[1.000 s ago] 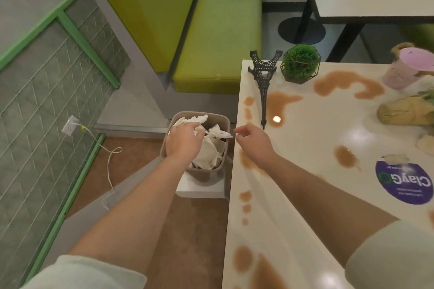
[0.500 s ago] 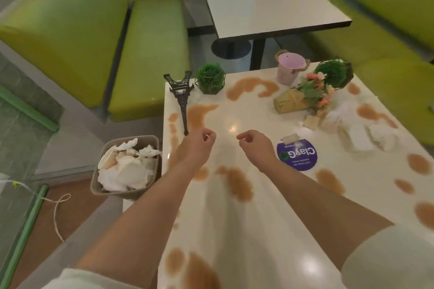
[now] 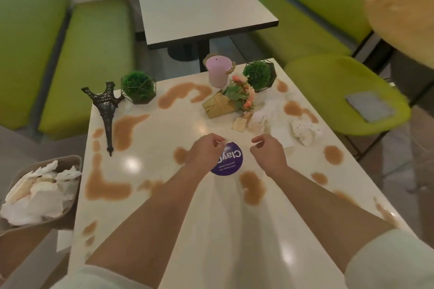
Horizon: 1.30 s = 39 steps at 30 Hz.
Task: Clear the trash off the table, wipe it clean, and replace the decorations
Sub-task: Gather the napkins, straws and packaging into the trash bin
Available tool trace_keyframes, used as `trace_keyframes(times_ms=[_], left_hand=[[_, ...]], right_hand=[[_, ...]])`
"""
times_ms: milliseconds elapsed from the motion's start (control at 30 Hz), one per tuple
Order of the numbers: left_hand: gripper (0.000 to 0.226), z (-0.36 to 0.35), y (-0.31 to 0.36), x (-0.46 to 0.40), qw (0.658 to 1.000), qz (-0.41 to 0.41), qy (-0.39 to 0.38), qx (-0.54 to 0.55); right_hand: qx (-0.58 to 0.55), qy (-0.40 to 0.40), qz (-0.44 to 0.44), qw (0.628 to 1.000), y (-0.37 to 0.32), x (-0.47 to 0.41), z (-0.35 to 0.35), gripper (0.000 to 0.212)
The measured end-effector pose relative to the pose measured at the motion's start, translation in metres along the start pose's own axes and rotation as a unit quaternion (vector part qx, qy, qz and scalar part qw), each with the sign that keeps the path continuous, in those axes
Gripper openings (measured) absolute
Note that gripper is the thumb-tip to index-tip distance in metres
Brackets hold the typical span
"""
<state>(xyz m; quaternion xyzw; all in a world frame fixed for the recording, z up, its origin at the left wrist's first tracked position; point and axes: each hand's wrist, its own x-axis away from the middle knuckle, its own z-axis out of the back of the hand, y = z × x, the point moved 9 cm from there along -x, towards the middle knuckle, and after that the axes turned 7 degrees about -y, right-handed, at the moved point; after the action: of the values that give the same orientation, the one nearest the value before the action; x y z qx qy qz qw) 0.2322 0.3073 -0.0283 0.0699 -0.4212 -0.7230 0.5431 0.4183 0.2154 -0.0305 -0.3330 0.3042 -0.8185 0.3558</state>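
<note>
Over the middle of the stained surface (image 3: 187, 124), your left hand (image 3: 205, 155) and right hand (image 3: 269, 153) hover with fingers loosely curled, holding nothing. The remaining trash, the crumpled napkins (image 3: 303, 130), lies at the right side, near the flower bundle (image 3: 231, 101) and its paper tag (image 3: 240, 123). Reach carelessly and you could drag the tag or the flowers along, or smear napkins through the brown spills (image 3: 291, 108). The bin (image 3: 72, 164) at the left edge looks heaped, so more paper may slide off. Both forearms stretch forward, palms down, wrists level
</note>
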Motion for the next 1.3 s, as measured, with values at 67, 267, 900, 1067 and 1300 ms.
trace_keyframes(times_ms=[67, 267, 900, 1067, 1300], left_hand=[[0.022, -0.02, 0.015, -0.007, 1.0, -0.002, -0.014, 0.006], [0.026, -0.067, 0.037, -0.028, 0.999, 0.002, -0.039, 0.027], [0.068, -0.117, 0.058, -0.056, 0.977, 0.056, -0.058, 0.198], [0.074, -0.11, 0.06, -0.064, 0.956, 0.055, -0.024, 0.288], [0.046, -0.071, 0.049, -0.065, 0.959, 0.084, 0.066, 0.262]], right_hand=[[0.046, 0.027, 0.001, 0.999, 0.014, -0.014, 0.022, 0.025], [0.111, -0.001, -0.017, 0.994, 0.049, -0.052, 0.045, 0.047], [-0.157, -0.005, 0.008, 0.988, 0.058, -0.071, 0.046, 0.024], [-0.191, -0.062, 0.015, 0.979, 0.045, -0.079, 0.034, 0.026], [0.006, -0.015, 0.084, 0.996, 0.011, -0.116, 0.041, 0.024]])
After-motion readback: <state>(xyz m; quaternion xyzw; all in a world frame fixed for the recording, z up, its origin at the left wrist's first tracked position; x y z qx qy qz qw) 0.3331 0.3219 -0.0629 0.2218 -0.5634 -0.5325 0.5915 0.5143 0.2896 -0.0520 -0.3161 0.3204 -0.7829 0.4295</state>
